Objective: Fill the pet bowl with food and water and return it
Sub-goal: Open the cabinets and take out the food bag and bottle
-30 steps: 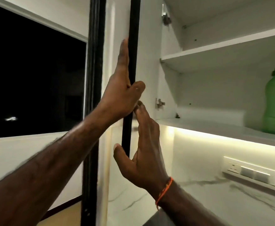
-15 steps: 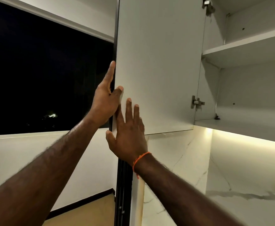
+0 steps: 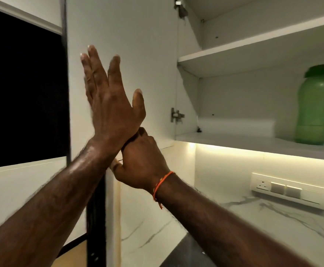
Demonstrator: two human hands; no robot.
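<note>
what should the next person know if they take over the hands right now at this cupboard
Left hand: open, flat against the inside of the open cupboard door.
Right hand: lower, at the door's bottom edge, fingers hidden behind the left wrist; grip unclear.
Things: a green bottle stands on the lower shelf. No pet bowl or food in view.
Done: cupboard open.
Left: find the bowl, fill it with food and water, return it.
</note>
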